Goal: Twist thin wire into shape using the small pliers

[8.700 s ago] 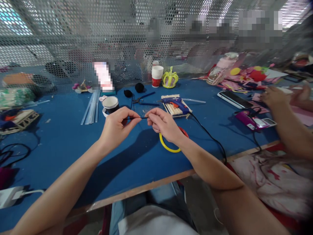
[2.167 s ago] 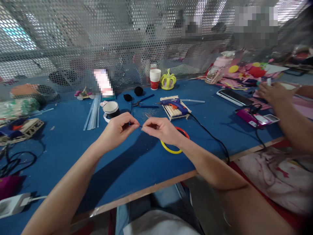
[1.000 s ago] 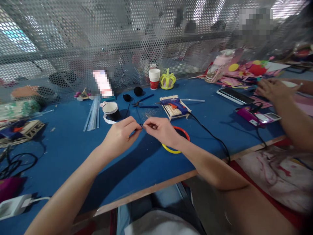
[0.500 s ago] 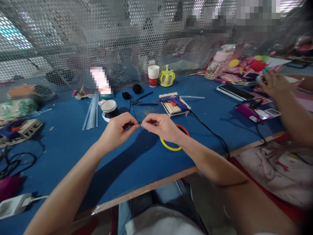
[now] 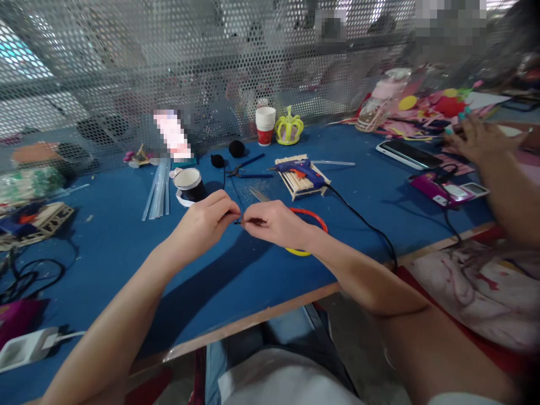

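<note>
My left hand (image 5: 205,224) and my right hand (image 5: 274,222) meet fingertip to fingertip above the blue table (image 5: 105,247). Both pinch a thin black strand (image 5: 239,221), of which only a short bit shows between them. Under my right wrist lies a red and yellow ring (image 5: 306,232). Just beyond my left hand stands a roll of black tape (image 5: 189,184). A small metal blade (image 5: 259,194) lies on the table beyond my right hand.
A blue glue gun (image 5: 300,169) rests on a rack of wooden sticks, its black cord (image 5: 367,225) running to the table edge. Pliers (image 5: 247,169), clear glue sticks (image 5: 158,183), paper cups (image 5: 265,126) and a yellow crown (image 5: 289,127) stand farther back. Another person's hand (image 5: 476,138) works at the right, near a phone (image 5: 408,154).
My hands have closed from a spread strand to fingertips almost touching and have sunk slightly toward the table. The other person's hand at the right keeps shifting.
</note>
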Tool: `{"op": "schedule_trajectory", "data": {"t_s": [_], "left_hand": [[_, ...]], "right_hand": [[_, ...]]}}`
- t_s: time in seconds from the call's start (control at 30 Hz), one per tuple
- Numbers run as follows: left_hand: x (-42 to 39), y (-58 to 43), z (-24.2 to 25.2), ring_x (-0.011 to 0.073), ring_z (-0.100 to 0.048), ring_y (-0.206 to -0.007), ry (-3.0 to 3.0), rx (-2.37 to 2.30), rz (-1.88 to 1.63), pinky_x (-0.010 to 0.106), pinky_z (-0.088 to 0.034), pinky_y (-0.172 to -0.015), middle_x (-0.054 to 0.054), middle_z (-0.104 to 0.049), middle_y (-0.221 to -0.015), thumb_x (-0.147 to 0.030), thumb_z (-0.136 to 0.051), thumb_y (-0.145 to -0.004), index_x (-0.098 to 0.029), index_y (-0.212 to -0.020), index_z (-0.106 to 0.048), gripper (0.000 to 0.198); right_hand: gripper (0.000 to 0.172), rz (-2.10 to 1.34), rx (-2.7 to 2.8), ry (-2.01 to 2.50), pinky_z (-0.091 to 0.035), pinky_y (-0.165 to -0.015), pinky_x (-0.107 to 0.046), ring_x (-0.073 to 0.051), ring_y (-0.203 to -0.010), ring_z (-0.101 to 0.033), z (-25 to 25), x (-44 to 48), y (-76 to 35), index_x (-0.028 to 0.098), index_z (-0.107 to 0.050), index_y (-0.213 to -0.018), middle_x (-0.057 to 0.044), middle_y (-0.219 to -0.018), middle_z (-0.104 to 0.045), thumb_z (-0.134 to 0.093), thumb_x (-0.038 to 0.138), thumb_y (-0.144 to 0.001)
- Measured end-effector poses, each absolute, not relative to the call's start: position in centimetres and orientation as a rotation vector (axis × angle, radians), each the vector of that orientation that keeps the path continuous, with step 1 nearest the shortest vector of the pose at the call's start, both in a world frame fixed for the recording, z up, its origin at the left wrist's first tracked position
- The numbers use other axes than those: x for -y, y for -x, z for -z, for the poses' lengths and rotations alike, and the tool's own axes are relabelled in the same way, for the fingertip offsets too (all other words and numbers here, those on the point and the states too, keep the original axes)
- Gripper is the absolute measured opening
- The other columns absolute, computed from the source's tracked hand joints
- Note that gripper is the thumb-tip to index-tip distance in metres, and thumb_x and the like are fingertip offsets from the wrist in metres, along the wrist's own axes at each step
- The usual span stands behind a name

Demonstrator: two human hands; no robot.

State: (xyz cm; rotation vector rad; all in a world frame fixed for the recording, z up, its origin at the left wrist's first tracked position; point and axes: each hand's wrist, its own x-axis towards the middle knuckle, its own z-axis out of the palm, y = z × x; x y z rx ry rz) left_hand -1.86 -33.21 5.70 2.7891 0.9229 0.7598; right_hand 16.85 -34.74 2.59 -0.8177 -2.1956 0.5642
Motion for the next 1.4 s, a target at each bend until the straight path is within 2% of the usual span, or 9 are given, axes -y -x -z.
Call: {"op": "schedule_trajectory", "data": {"t_s": [0.17, 0.3, 0.43, 0.57, 0.67, 0.97, 1.1, 1.27, 1.4], "left_hand": [[33.0, 1.9, -5.9, 0.0098, -0.050, -0.066, -2.656, -0.945, -0.811, 0.021, -0.040, -0.058, 0.003, -0.054, -0.074, -0.017, -0.049, -0.083, -0.013, -0.077, -0.058, 0.011], [33.1, 1.7, -5.7, 0.0093, -0.048, -0.062, -2.644, -0.943, -0.855, 0.021, -0.037, -0.054, 0.002, -0.053, -0.070, -0.017, -0.052, -0.081, -0.013, -0.075, -0.058, 0.010], [33.7, 1.5, -5.4, 0.0097, -0.050, -0.065, -2.739, -0.902, -0.859, 0.021, -0.039, -0.058, 0.003, -0.055, -0.075, -0.014, -0.049, -0.081, -0.013, -0.078, -0.058, 0.010], [33.9, 1.5, -5.6, 0.0113, -0.053, -0.070, -2.835, -0.864, -0.801, 0.022, -0.041, -0.061, 0.005, -0.055, -0.080, -0.014, -0.046, -0.083, -0.014, -0.081, -0.058, 0.012], [33.7, 1.7, -5.8, 0.0111, -0.053, -0.071, -2.838, -0.893, -0.800, 0.022, -0.041, -0.063, 0.004, -0.055, -0.080, -0.015, -0.046, -0.084, -0.014, -0.081, -0.058, 0.012], [32.9, 2.1, -5.8, 0.0092, -0.048, -0.063, -2.702, -0.928, -0.805, 0.021, -0.037, -0.056, 0.002, -0.054, -0.073, -0.015, -0.049, -0.081, -0.013, -0.075, -0.059, 0.012], [33.1, 1.9, -5.8, 0.0088, -0.050, -0.063, -2.710, -0.909, -0.799, 0.020, -0.038, -0.057, 0.002, -0.054, -0.073, -0.013, -0.050, -0.080, -0.013, -0.074, -0.060, 0.011], [33.9, 1.6, -5.8, 0.0104, -0.052, -0.066, -2.840, -0.888, -0.785, 0.022, -0.040, -0.059, 0.004, -0.056, -0.078, -0.016, -0.047, -0.083, -0.014, -0.077, -0.060, 0.015], [33.9, 1.7, -5.9, 0.0114, -0.052, -0.069, -2.866, -0.891, -0.765, 0.023, -0.041, -0.062, 0.005, -0.056, -0.080, -0.017, -0.046, -0.084, -0.014, -0.079, -0.059, 0.015]], "right_hand": [[0.014, -0.868, 1.981, 0.859, -0.035, -0.053, -0.019, -0.007, -0.055, -0.041, -2.9, 34.7, -17.1, 0.014, -0.056, -0.075, 0.002, -0.061, -0.049, -0.051, 0.025, -0.081], [0.016, -0.932, 1.806, 0.891, -0.035, -0.052, -0.019, -0.007, -0.055, -0.041, -2.6, 34.3, -17.0, 0.013, -0.055, -0.074, 0.002, -0.062, -0.048, -0.052, 0.028, -0.080], [0.014, -0.773, 1.805, 0.974, -0.034, -0.054, -0.020, -0.007, -0.056, -0.041, -2.3, 34.2, -16.8, 0.013, -0.055, -0.072, 0.002, -0.061, -0.048, -0.050, 0.023, -0.080], [0.011, -0.524, 2.018, 1.012, -0.033, -0.058, -0.020, -0.008, -0.058, -0.044, -2.4, 34.4, -16.8, 0.014, -0.055, -0.068, 0.002, -0.062, -0.051, -0.049, 0.011, -0.075], [0.012, -0.468, 2.182, 0.936, -0.033, -0.060, -0.021, -0.008, -0.060, -0.045, -2.6, 34.6, -16.8, 0.014, -0.055, -0.068, 0.001, -0.063, -0.053, -0.048, 0.007, -0.074], [0.015, -0.895, 1.961, 0.869, -0.034, -0.052, -0.019, -0.007, -0.055, -0.042, -3.1, 34.7, -17.2, 0.013, -0.057, -0.073, 0.002, -0.061, -0.050, -0.052, 0.025, -0.080], [0.017, -0.952, 1.834, 0.902, -0.034, -0.051, -0.020, -0.007, -0.054, -0.042, -2.8, 34.4, -17.2, 0.013, -0.056, -0.075, 0.002, -0.061, -0.049, -0.053, 0.029, -0.080], [0.011, -0.736, 1.885, 0.986, -0.033, -0.054, -0.020, -0.007, -0.055, -0.039, -2.6, 34.3, -16.9, 0.014, -0.056, -0.070, 0.003, -0.059, -0.047, -0.050, 0.019, -0.078], [0.012, -0.492, 2.126, 0.962, -0.033, -0.059, -0.021, -0.008, -0.059, -0.044, -2.5, 34.6, -16.7, 0.014, -0.055, -0.068, 0.002, -0.063, -0.052, -0.047, 0.009, -0.075]]}}
